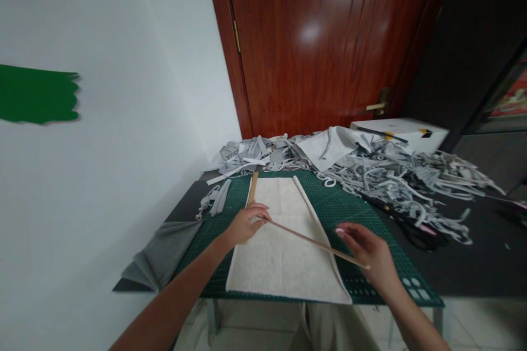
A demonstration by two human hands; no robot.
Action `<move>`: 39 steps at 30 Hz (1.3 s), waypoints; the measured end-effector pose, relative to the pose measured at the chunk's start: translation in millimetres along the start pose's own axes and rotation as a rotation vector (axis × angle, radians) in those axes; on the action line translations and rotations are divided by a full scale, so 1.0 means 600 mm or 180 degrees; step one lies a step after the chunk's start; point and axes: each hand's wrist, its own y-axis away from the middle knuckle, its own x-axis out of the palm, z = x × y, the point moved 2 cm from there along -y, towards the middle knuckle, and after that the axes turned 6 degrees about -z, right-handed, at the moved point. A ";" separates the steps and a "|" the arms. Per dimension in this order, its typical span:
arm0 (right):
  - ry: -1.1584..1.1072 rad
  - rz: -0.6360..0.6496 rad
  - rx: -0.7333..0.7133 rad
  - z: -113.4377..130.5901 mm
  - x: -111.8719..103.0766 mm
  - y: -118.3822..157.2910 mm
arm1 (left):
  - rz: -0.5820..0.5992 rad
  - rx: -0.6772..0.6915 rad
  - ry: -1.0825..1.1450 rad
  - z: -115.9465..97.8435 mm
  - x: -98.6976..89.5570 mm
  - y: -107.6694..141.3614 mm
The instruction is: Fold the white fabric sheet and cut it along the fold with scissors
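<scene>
A cream cloth panel (pixel 284 263), with folded or raised long edges, lies flat on a green cutting mat (pixel 329 203). My left hand (pixel 249 223) is over the panel's left edge, its fingers closed on one end of a thin tan strip (pixel 308 239). This strip slants across the cloth down to the right. Its other end reaches my right hand (pixel 368 249), lying across the base of the thumb. The right fingers are loosely curled and slightly apart, without the strip between their tips. A flat tan wooden strip (pixel 252 189) runs along the cloth's left edge, partly under my left hand.
Grey fabric scraps (pixel 382 170) are heaped along the back and right. Black-handled scissors (pixel 415 230) lie right of the mat. Folded grey cloth (pixel 164 252) rests at the left by the wall. A white box (pixel 428 140) stands at the back right, before a wooden door (pixel 313 66).
</scene>
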 end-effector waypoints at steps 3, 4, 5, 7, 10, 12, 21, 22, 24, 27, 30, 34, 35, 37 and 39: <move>-0.0330 0.0213 0.0175 0.006 0.045 0.006 | 0.0190 0.0406 -0.0294 0.019 0.036 -0.004; -0.0322 0.0336 0.0181 0.009 0.061 0.010 | 0.0256 0.0481 -0.0405 0.027 0.045 -0.004; -0.0285 0.0457 0.0166 0.013 0.076 0.014 | 0.0322 0.0518 -0.0520 0.035 0.053 -0.002; -0.0161 0.0760 0.0055 0.022 0.109 0.021 | 0.0442 0.0555 -0.0739 0.046 0.064 0.002; 0.0140 0.1219 -0.0237 0.036 0.157 0.031 | 0.0614 0.0672 -0.0959 0.047 0.065 0.005; 0.0416 0.1398 -0.0467 0.044 0.184 0.037 | 0.0746 0.0737 -0.1015 0.044 0.057 0.006; 0.0480 0.2051 -0.1346 0.043 0.241 0.079 | 0.0423 -0.0179 -0.1636 0.098 -0.002 0.064; 0.0466 0.2039 -0.1370 0.037 0.241 0.082 | 0.0518 -0.0260 -0.1727 0.103 -0.008 0.076; 0.0442 0.1924 -0.1292 0.025 0.242 0.085 | 0.0737 -0.0319 -0.1884 0.106 -0.018 0.097; 0.0414 0.1755 -0.1196 0.012 0.242 0.086 | 0.0841 -0.0315 -0.2098 0.102 -0.030 0.115; 0.0444 0.1725 -0.1217 0.010 0.243 0.087 | 0.0792 -0.0299 -0.2256 0.098 -0.035 0.119; 0.0533 0.1702 -0.1257 0.014 0.243 0.088 | 0.0688 -0.0294 -0.2430 0.091 -0.036 0.113; 0.0537 0.1697 -0.1257 0.014 0.243 0.088 | 0.0664 -0.0284 -0.2457 0.089 -0.037 0.112; 0.0530 0.1684 -0.1251 0.013 0.243 0.088 | 0.0612 -0.0251 -0.2469 0.086 -0.038 0.110; 0.0516 0.1682 -0.1234 0.012 0.243 0.088 | 0.0547 -0.0240 -0.2455 0.088 -0.041 0.110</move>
